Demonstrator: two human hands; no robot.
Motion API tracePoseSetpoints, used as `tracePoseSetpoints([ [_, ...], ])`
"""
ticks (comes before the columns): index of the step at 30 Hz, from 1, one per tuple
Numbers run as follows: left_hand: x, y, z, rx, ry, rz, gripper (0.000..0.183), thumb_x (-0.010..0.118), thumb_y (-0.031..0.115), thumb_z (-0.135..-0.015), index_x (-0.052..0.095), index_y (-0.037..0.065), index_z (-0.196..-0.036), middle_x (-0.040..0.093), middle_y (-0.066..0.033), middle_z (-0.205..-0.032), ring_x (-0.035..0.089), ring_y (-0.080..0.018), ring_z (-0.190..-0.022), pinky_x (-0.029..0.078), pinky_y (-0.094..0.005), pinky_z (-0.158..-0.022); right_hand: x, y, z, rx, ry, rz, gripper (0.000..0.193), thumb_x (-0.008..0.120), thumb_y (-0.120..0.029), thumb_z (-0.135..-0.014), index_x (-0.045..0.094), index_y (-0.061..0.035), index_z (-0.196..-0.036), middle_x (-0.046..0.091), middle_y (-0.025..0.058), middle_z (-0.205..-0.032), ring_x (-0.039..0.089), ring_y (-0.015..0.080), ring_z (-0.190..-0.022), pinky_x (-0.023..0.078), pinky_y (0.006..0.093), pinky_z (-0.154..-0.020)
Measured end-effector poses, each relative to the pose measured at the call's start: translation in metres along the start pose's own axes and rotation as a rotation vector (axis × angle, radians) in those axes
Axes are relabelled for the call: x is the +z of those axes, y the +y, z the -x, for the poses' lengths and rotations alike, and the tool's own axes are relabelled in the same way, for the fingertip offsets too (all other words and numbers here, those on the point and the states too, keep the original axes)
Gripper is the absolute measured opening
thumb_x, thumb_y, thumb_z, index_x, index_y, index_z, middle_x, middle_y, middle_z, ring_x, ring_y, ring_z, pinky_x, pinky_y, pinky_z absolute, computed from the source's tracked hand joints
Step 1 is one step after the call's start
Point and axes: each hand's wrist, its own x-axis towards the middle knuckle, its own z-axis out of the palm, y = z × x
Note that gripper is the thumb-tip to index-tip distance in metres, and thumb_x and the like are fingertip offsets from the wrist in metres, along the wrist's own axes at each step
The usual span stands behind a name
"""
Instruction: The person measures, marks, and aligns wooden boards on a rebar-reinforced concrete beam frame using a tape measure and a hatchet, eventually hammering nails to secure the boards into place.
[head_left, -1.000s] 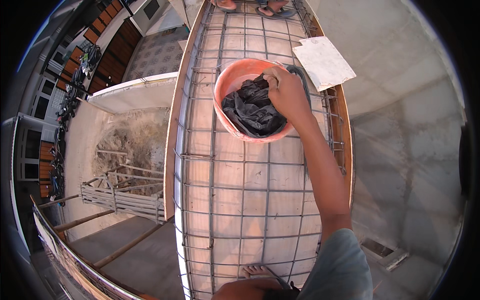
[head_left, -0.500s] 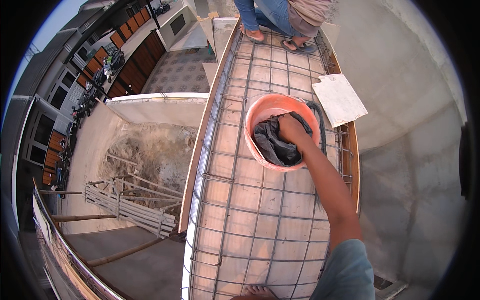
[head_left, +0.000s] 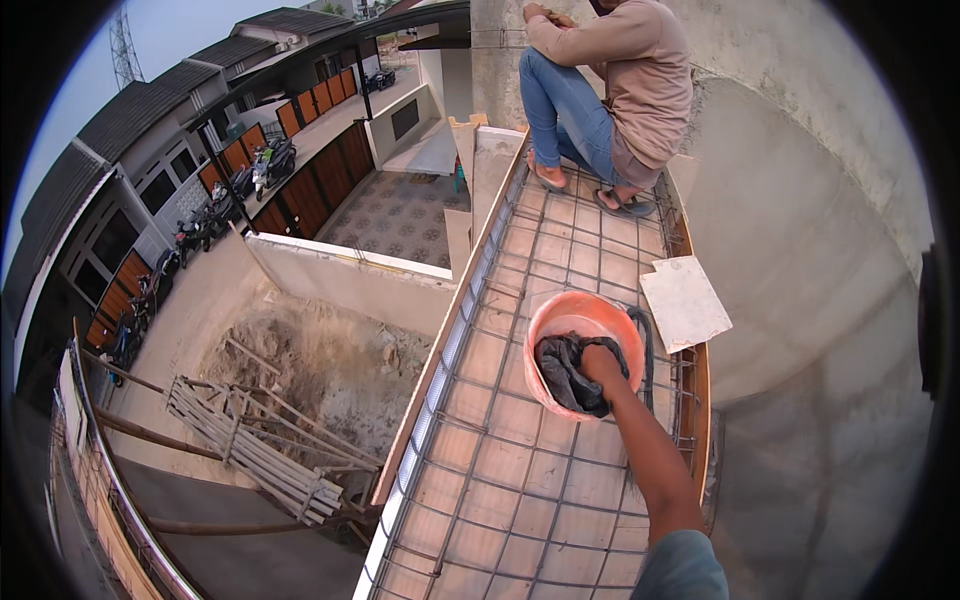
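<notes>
An orange-red bucket stands on a steel rebar grid that lies over plywood boards. Crumpled inside the bucket is a black plastic bag. My right arm reaches in from the lower right, and my right hand is down in the bucket against the bag. The bag and my hand's own back hide its fingers, so its grip does not show. Beside the bucket's right side, dark wires hang in a loose bundle. My left hand is out of view.
A person in a tan top and jeans squats at the grid's far end, arms folded over the knees. A pale broken board lies on the right edge. Raised plywood formwork borders the left drop, with bamboo poles below.
The view has tilted up, so the bucket sits lower in the picture and more of the squatting person shows. My right hand remains in the bucket at the black bag.
</notes>
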Motion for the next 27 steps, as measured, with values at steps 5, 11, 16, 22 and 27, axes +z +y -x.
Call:
tracePoseSetpoints([
  [5,0.019,0.01,0.014,0.062,-0.005,0.068,0.039,0.049,0.027,-0.105,0.063,0.003,-0.132,0.064,-0.0224,-0.13,0.059,-0.036,-0.122,0.044,-0.0446,-0.106,0.009,0.0,0.001,0.176,-0.061,0.082,0.022,0.06,-0.012,-0.084,0.074,0.0001,-0.095,0.072,0.0259,-0.094,0.072,0.0401,-0.09,0.057,0.0486,-0.083],
  [11,0.039,-0.012,0.048,0.185,-0.084,0.097,0.039,0.049,0.025,-0.105,0.063,0.001,-0.131,0.064,-0.0227,-0.13,0.058,-0.0355,-0.123,0.043,-0.044,-0.108,-0.005,-0.012,-0.014,0.205,-0.053,0.172,0.026,0.054,-0.01,-0.086,0.075,0.0004,-0.096,0.072,0.0261,-0.096,0.074,0.0382,-0.089,0.059,0.0481,-0.084],
  [16,0.049,-0.032,0.052,0.207,-0.295,0.035,0.035,0.045,0.013,-0.103,0.063,0.002,-0.132,0.062,-0.0186,-0.135,0.056,-0.033,-0.126,0.041,-0.0439,-0.109,-0.029,0.017,0.002,0.21,0.066,0.112,0.018,0.071,-0.015,-0.074,0.076,-0.0003,-0.084,0.074,0.023,-0.089,0.074,0.0337,-0.078,0.061,0.0427,-0.074],
  [22,0.043,-0.032,0.043,0.316,-0.348,-0.119,0.038,0.048,0.009,-0.101,0.061,0.005,-0.136,0.059,-0.0199,-0.14,0.053,-0.035,-0.13,0.04,-0.0476,-0.11,-0.086,0.024,0.02,0.423,0.034,-0.901,0.015,0.074,-0.012,-0.084,0.076,0.0012,-0.091,0.073,0.0061,-0.081,0.069,0.0119,-0.07,0.058,0.024,-0.066],
  [27,-0.045,0.175,0.058,0.139,-0.194,0.162,0.059,0.06,0.041,-0.101,0.056,-0.011,-0.129,0.066,-0.0248,-0.12,0.069,-0.0285,-0.104,0.054,-0.0384,-0.089,-0.143,-0.022,0.056,0.368,0.125,-1.298,0.019,0.07,-0.011,-0.089,0.073,0.003,-0.103,0.072,0.0057,-0.091,0.066,0.0106,-0.074,0.056,0.0219,-0.066],
])
